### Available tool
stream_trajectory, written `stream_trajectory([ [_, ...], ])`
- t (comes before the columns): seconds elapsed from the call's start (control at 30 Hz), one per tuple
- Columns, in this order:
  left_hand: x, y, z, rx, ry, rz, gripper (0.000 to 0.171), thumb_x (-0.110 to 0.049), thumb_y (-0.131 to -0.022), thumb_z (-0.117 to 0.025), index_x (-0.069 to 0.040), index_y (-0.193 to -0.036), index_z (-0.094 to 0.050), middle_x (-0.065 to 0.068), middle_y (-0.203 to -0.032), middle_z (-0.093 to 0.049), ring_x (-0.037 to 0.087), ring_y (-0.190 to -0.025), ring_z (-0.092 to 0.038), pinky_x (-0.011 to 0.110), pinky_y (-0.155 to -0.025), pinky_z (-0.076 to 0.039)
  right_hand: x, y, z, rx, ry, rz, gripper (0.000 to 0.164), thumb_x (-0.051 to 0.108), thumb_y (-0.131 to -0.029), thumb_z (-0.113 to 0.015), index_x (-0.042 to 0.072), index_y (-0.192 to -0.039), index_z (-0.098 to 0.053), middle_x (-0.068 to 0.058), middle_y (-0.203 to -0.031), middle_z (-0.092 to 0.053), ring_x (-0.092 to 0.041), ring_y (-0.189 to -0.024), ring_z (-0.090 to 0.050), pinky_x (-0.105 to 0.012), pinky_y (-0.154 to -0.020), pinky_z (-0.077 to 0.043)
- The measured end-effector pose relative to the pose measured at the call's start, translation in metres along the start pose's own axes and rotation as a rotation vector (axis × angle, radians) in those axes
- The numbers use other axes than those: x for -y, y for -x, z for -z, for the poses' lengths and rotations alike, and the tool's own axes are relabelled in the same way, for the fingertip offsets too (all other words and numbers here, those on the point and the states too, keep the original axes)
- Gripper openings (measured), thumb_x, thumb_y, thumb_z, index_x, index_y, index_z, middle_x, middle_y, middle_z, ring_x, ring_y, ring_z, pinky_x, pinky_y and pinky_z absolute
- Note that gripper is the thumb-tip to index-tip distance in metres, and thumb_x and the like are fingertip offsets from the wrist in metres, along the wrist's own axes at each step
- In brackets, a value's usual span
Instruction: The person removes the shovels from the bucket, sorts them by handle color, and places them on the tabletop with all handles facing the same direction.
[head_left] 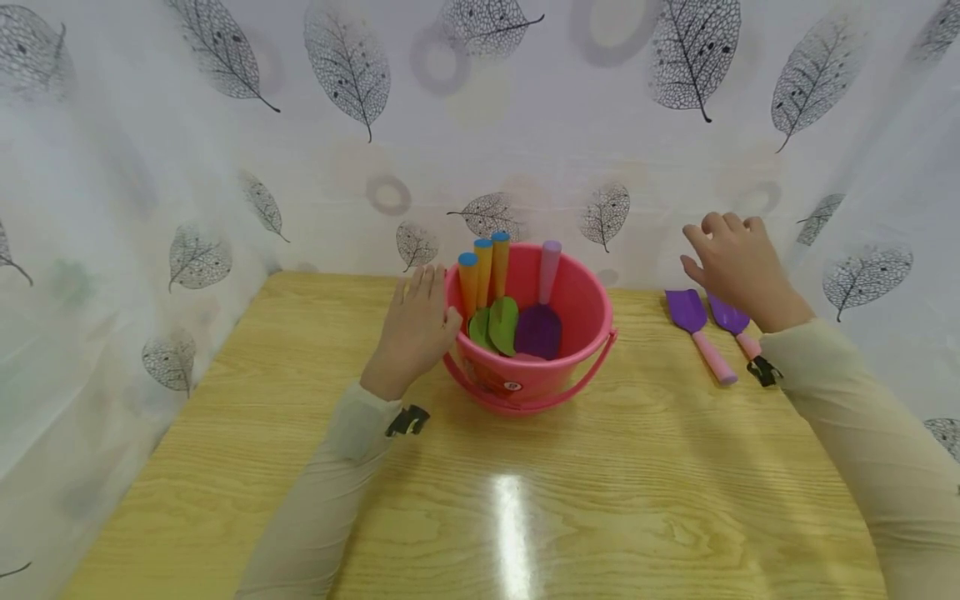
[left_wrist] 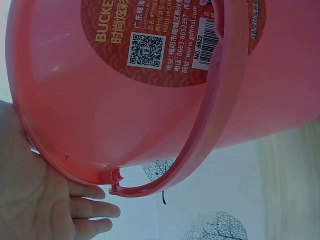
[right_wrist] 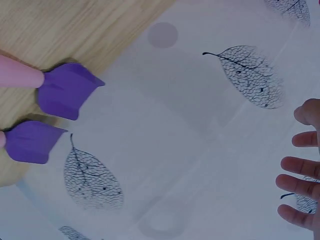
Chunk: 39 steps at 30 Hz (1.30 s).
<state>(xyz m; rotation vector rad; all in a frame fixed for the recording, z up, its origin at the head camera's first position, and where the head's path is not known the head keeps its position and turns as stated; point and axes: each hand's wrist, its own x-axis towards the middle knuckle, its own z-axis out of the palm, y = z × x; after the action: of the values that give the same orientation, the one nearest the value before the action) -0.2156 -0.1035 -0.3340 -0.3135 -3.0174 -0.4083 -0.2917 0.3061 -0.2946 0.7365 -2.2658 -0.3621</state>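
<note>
A pink bucket (head_left: 525, 385) stands on the table. Inside it lean several toy tools with orange, blue-tipped handles (head_left: 483, 273) and green heads (head_left: 505, 325). Beside them is a purple shovel (head_left: 538, 332) with a lilac handle. My left hand (head_left: 417, 332) rests at the bucket's left rim, fingers extended along the outside; the left wrist view shows the palm by the rim (left_wrist: 55, 167), near the bail handle (left_wrist: 220, 110). My right hand (head_left: 738, 265) is raised, holding nothing, above two purple shovels with pink handles, one (head_left: 687, 312) nearer the bucket, the other (head_left: 727, 315) partly behind my forearm.
The wooden table (head_left: 225, 467) reaches back to a pale curtain (head_left: 525, 150) with a leaf print. Black bands are at both wrists, the left one (head_left: 407, 421) just in front of the bucket. Curtain also hangs along both sides.
</note>
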Motion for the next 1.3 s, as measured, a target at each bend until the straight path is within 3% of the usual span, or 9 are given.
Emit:
stream_trajectory([
  [0.43,0.000,0.001,0.000,0.002,-0.001,0.000,0.064,-0.031,-0.098,-0.030,0.000,-0.150,-0.009,0.017,-0.158,-0.010,0.032,-0.147,-0.007,0.049,-0.120,-0.006,0.032,-0.055,0.026,-0.070,-0.053,0.289,0.034,0.017,-0.075,-0.072,-0.001,-0.098,-0.054,-0.022,-0.090,-0.058,-0.039,-0.082,-0.057,-0.055,-0.072,-0.046],
  [0.6,0.000,0.001,0.000,0.011,-0.007,0.002,0.064,-0.031,-0.098,-0.029,0.000,-0.150,-0.009,0.017,-0.158,-0.009,0.032,-0.147,-0.007,0.048,-0.120,-0.004,0.046,-0.071,0.027,-0.066,-0.045,0.407,0.034,0.016,-0.073,-0.075,0.001,-0.097,-0.054,-0.021,-0.091,-0.058,-0.036,-0.080,-0.058,-0.052,-0.072,-0.048],
  [0.77,0.000,0.001,0.000,0.011,0.001,0.003,0.064,-0.031,-0.098,-0.029,0.000,-0.150,-0.008,0.016,-0.158,-0.009,0.031,-0.147,-0.006,0.047,-0.120,-0.003,0.063,-0.086,0.028,-0.040,-0.033,0.520,0.037,0.018,-0.073,-0.076,0.003,-0.101,-0.056,-0.020,-0.097,-0.062,-0.034,-0.089,-0.058,-0.051,-0.078,-0.048],
  [1.0,0.000,0.001,0.000,0.003,-0.011,0.004,0.064,-0.031,-0.098,-0.030,-0.001,-0.150,-0.009,0.015,-0.158,-0.009,0.031,-0.147,-0.007,0.048,-0.120,-0.006,0.088,-0.099,0.025,0.053,0.003,0.662,0.038,0.019,-0.079,-0.073,0.005,-0.113,-0.061,-0.019,-0.105,-0.061,-0.032,-0.098,-0.056,-0.049,-0.086,-0.049],
  [1.2,0.000,0.000,0.000,0.007,-0.010,0.003,0.064,-0.031,-0.098,-0.029,-0.001,-0.150,-0.009,0.015,-0.159,-0.009,0.031,-0.147,-0.007,0.049,-0.120,-0.006,0.102,-0.107,0.016,0.022,-0.007,0.756,0.022,0.010,-0.083,-0.067,0.006,-0.104,-0.062,-0.014,-0.101,-0.060,-0.031,-0.097,-0.054,-0.046,-0.088,-0.045],
  [1.3,0.000,0.000,0.001,0.008,-0.005,0.004,0.064,-0.031,-0.098,-0.029,-0.001,-0.150,-0.009,0.015,-0.158,-0.008,0.031,-0.147,-0.007,0.048,-0.120,-0.005,0.105,-0.111,0.012,0.028,0.009,0.788,0.022,0.011,-0.083,-0.067,0.007,-0.105,-0.063,-0.013,-0.104,-0.062,-0.030,-0.100,-0.053,-0.045,-0.093,-0.044],
])
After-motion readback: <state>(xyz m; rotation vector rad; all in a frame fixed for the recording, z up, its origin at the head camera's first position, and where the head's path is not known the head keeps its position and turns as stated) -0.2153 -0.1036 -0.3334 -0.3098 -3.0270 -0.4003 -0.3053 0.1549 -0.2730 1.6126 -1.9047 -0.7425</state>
